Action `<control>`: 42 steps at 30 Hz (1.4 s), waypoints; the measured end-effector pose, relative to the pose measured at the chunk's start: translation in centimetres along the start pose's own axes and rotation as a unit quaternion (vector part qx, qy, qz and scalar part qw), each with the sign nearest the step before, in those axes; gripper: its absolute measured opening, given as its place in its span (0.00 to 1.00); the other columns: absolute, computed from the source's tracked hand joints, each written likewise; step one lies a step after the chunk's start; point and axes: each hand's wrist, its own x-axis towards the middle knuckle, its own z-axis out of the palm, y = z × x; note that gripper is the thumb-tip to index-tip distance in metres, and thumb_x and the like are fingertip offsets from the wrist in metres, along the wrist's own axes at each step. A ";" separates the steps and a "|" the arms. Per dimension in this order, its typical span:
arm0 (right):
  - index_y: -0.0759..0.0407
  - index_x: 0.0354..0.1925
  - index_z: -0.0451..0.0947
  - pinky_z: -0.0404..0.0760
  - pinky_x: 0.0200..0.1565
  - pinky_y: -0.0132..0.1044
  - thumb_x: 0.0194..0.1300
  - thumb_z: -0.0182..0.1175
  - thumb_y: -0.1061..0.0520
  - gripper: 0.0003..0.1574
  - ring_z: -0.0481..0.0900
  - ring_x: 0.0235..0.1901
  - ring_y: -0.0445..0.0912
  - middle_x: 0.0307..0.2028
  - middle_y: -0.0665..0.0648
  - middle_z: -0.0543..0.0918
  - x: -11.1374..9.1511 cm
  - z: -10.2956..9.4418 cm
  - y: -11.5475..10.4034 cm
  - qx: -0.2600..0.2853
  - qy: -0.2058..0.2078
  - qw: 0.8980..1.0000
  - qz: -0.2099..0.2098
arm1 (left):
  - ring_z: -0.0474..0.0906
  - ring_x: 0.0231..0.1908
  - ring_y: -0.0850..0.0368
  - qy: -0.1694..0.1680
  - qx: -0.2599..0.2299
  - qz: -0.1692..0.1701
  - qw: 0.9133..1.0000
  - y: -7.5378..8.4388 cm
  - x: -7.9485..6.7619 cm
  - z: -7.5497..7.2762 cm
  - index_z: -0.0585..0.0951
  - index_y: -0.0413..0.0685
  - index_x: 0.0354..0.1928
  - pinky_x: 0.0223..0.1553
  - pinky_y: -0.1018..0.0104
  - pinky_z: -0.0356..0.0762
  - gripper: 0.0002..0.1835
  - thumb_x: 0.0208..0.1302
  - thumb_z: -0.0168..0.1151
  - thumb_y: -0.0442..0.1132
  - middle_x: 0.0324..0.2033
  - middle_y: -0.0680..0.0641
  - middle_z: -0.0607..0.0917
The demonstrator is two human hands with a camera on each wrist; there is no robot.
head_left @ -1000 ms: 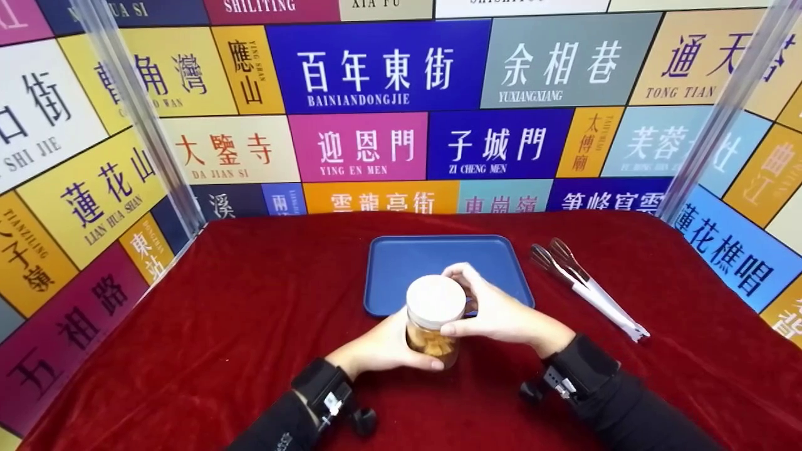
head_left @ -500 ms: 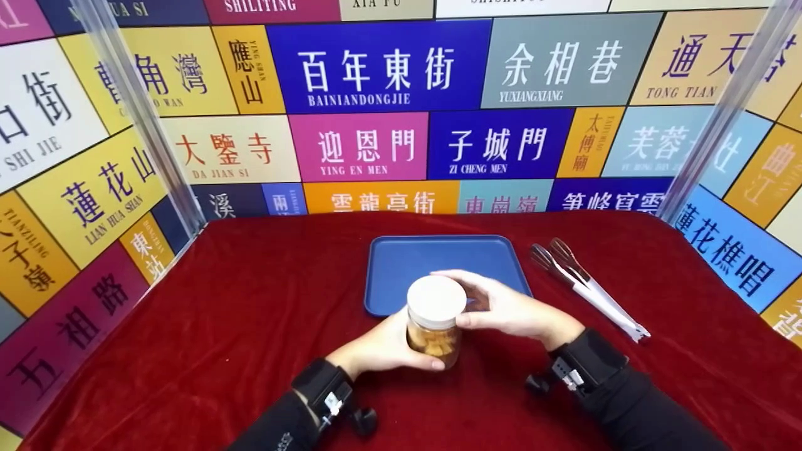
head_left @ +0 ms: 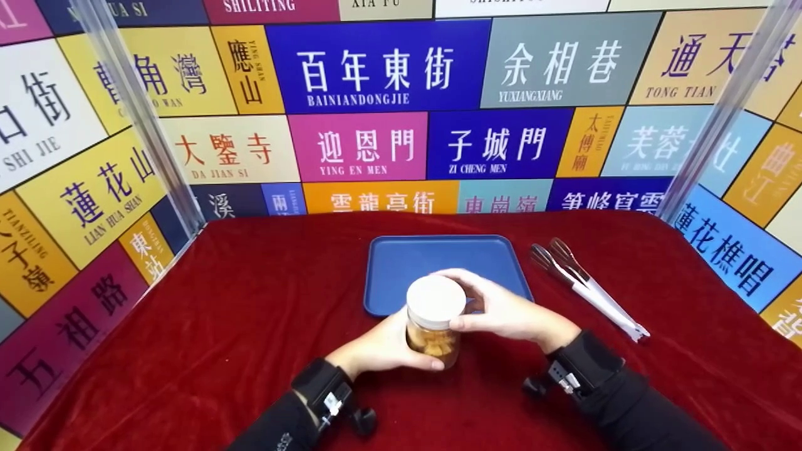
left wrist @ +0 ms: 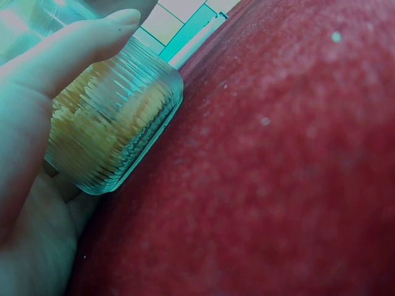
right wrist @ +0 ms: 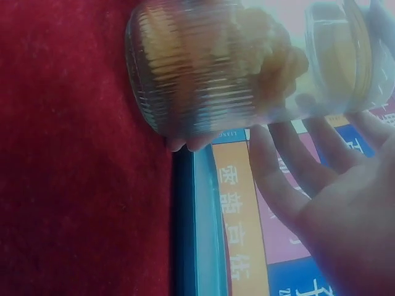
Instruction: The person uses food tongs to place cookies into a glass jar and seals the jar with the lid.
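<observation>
A clear ribbed jar (head_left: 433, 341) with golden-brown pieces of food inside stands upright on the red cloth, in front of the tray. Its round white lid (head_left: 437, 299) is on. My left hand (head_left: 381, 346) grips the jar's body from the left, thumb across the front; the left wrist view shows the ribbed wall (left wrist: 133, 105) under that thumb. Around the lid's right side, my right hand (head_left: 507, 313) holds with its thumb at the front rim and its fingers behind. In the right wrist view its curved fingers (right wrist: 278, 160) reach along the jar's upper part.
Behind the jar lies a blue rectangular tray (head_left: 438, 254). Tongs (head_left: 592, 291) with white handles and brown-toned heads lie to its right. A red cloth (head_left: 263, 282) covers the table, and colourful sign panels (head_left: 382, 66) with clear posts stand at the back.
My right hand has loosened a little, shifted right around the lid, then come back in with its thumb at the rim. The left hand and jar have stayed put.
</observation>
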 end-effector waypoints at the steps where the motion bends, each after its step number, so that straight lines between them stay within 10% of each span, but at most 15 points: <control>1: 0.58 0.78 0.64 0.83 0.61 0.45 0.69 0.74 0.56 0.46 0.77 0.66 0.50 0.69 0.59 0.76 0.0 0.2 -0.1 -0.013 0.006 1.000 0.001 | 0.77 0.65 0.57 0.001 0.001 0.000 1.000 0.0 0.0 0.0 0.66 0.54 0.75 0.72 0.60 0.70 0.49 0.54 0.85 0.35 0.64 0.55 0.80; 13: 0.55 0.76 0.66 0.83 0.60 0.43 0.64 0.78 0.52 0.49 0.79 0.63 0.50 0.66 0.55 0.79 0.2 1.1 -0.7 -0.058 0.039 0.998 0.008 | 0.79 0.64 0.55 -0.003 -0.002 0.014 1.000 0.2 -0.1 0.0 0.67 0.53 0.73 0.71 0.60 0.72 0.47 0.54 0.84 0.36 0.63 0.53 0.80; 25: 0.64 0.80 0.59 0.80 0.66 0.44 0.73 0.70 0.58 0.47 0.72 0.71 0.51 0.73 0.66 0.71 0.0 -0.5 0.7 0.053 -0.033 0.998 -0.019 | 0.78 0.64 0.58 0.004 0.009 -0.001 1.000 0.1 -0.1 0.0 0.67 0.54 0.74 0.72 0.61 0.70 0.48 0.54 0.85 0.36 0.63 0.56 0.81; 42: 0.57 0.76 0.66 0.82 0.62 0.46 0.65 0.78 0.52 0.49 0.77 0.63 0.50 0.66 0.57 0.78 0.1 0.8 -0.5 -0.036 0.029 0.998 0.033 | 0.79 0.64 0.55 -0.003 0.003 0.022 1.000 0.0 0.0 0.0 0.68 0.54 0.73 0.72 0.59 0.71 0.47 0.54 0.84 0.36 0.63 0.53 0.81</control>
